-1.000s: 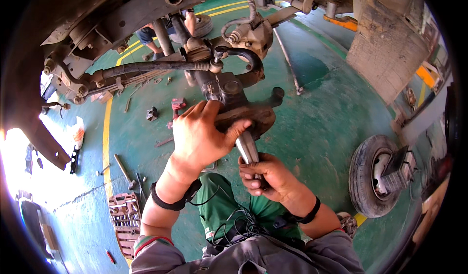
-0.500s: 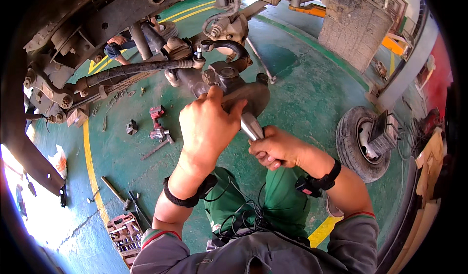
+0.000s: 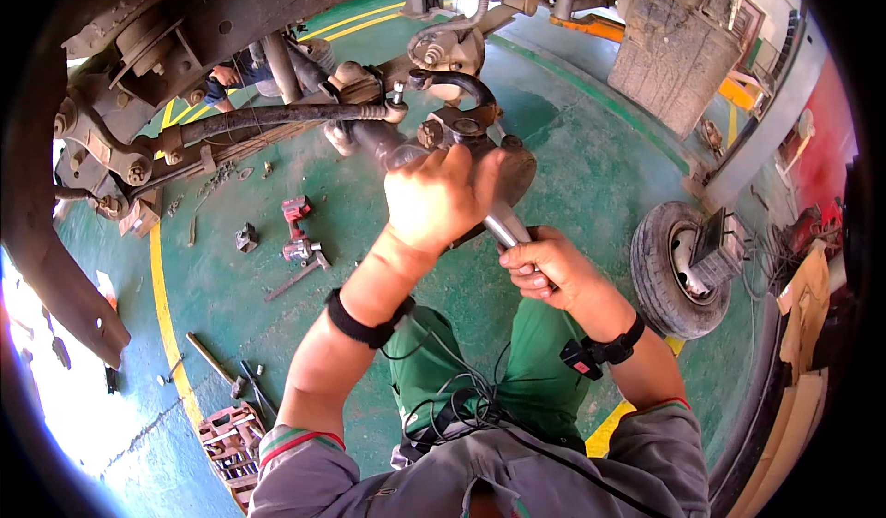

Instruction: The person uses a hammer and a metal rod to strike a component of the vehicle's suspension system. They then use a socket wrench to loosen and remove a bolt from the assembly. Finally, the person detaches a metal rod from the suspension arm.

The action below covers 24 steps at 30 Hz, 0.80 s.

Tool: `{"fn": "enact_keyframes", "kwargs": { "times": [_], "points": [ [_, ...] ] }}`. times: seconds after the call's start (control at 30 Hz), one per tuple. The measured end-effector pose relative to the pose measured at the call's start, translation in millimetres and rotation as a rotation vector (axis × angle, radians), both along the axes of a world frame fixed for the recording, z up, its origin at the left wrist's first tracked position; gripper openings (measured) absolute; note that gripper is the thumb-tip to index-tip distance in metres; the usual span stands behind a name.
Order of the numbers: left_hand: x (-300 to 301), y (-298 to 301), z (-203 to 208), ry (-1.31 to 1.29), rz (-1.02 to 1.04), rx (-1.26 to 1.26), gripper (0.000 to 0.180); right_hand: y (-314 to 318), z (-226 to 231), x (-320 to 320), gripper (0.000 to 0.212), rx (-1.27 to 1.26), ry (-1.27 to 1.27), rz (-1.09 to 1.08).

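A dark, greasy steering knuckle (image 3: pixel 519 175) sits at the end of the axle beam (image 3: pixel 374 138), under the raised vehicle. My left hand (image 3: pixel 434 202) grips its near side, fingers bent over the top and thumb along the flange; the fingertips are partly hidden. From the flange a tapered silver spindle (image 3: pixel 506 226) points down toward me. My right hand (image 3: pixel 546 267) is closed round the spindle's lower end. Above my left hand stands a curved black steering arm (image 3: pixel 459 82). Next to it is a tie rod (image 3: pixel 277 121) whose ball-joint stud points up.
On the green floor lie a red cordless impact wrench (image 3: pixel 297 230), a hammer (image 3: pixel 214 363) and a socket tool case (image 3: pixel 231 440). A wheel (image 3: pixel 678 269) lies at the right. Another person's arm (image 3: pixel 221 80) shows behind the axle. Cables (image 3: pixel 475 393) hang over my lap.
The view has shifted slightly. The knuckle has moved a little right relative to the tie rod end, both hands along with it. My left hand sits further up over the knuckle.
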State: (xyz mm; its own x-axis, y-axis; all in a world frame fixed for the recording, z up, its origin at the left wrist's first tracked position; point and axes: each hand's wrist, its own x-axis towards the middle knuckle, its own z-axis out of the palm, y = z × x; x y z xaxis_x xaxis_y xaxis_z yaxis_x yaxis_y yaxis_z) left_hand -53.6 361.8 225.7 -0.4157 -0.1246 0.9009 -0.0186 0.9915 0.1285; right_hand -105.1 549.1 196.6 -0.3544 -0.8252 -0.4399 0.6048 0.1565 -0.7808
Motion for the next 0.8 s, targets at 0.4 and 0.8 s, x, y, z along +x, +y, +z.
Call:
{"fn": "enact_keyframes", "kwargs": {
  "times": [0.4, 0.8],
  "points": [
    [27, -3, 25, -0.237, 0.051, 0.058, 0.036, -24, -2, 24, 0.017, -0.067, -0.15, -0.062],
    [27, 18, 28, -0.426, 0.246, 0.323, 0.042, -18, 3, -9, 0.023, -0.048, -0.162, 0.277]
  ]
}}
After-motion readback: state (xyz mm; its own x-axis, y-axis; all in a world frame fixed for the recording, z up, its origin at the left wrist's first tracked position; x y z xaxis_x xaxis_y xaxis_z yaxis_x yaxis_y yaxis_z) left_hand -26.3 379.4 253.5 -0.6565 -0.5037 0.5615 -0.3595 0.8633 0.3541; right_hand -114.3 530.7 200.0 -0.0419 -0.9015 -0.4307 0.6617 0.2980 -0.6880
